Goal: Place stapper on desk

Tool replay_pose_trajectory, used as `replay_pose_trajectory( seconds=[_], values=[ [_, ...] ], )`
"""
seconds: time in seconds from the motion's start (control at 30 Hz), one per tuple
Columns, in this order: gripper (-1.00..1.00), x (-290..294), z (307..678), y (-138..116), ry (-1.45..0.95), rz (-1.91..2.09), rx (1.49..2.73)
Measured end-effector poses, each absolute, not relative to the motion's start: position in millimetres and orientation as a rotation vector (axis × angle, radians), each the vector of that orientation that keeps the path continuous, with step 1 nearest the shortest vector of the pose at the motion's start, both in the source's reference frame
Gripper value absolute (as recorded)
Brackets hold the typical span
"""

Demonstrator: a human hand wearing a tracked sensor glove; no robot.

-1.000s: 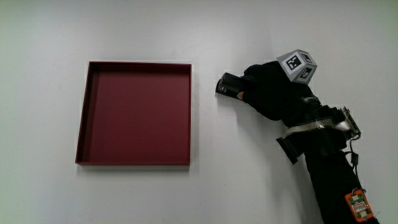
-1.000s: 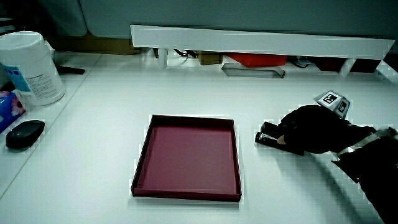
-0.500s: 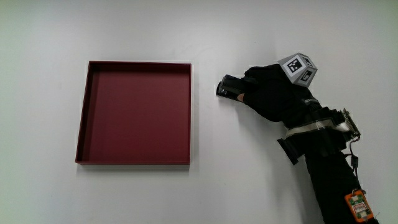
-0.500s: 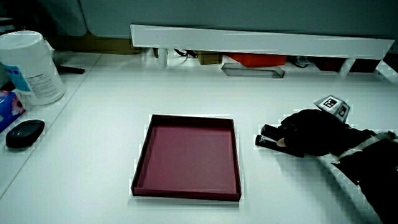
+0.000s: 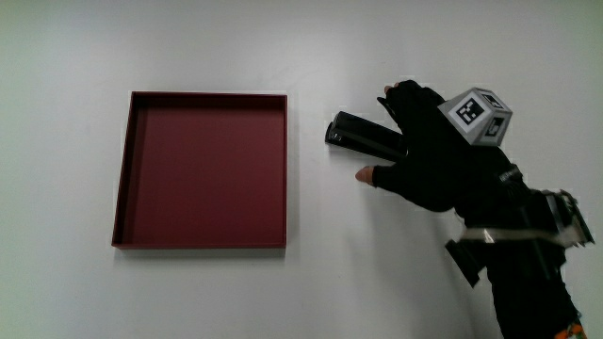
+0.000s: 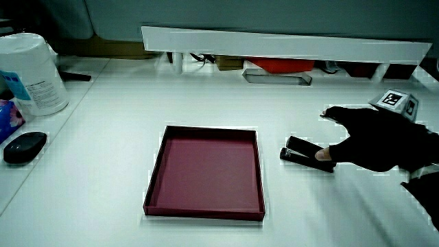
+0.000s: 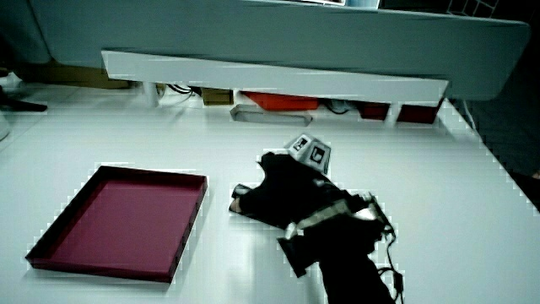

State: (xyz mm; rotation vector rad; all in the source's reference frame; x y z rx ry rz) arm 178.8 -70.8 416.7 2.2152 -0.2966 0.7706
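The black stapler lies flat on the white desk beside the dark red tray, close to its rim. The gloved hand hovers by the stapler's end that is away from the tray, fingers spread wide and holding nothing. In a side view the stapler lies bare between the tray and the hand. Another side view has the hand covering most of the stapler, next to the tray.
A white canister and a black mouse sit at the table's edge, away from the tray. The low partition closes the desk, with a red item and a flat metal piece below it.
The hand has let go of the stapler: its fingers went from curled around it to spread, and it drew back from the tray. The stapler stays on the desk.
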Motion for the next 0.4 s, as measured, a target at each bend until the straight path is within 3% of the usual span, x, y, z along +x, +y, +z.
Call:
replay_pose_trajectory(
  seconds=[0.27, 0.4],
  values=[
    [-1.00, 161, 352, -36, -0.447, 0.686, 2.295],
    [-1.00, 159, 342, -24, -0.492, 0.669, 2.337]
  ],
)
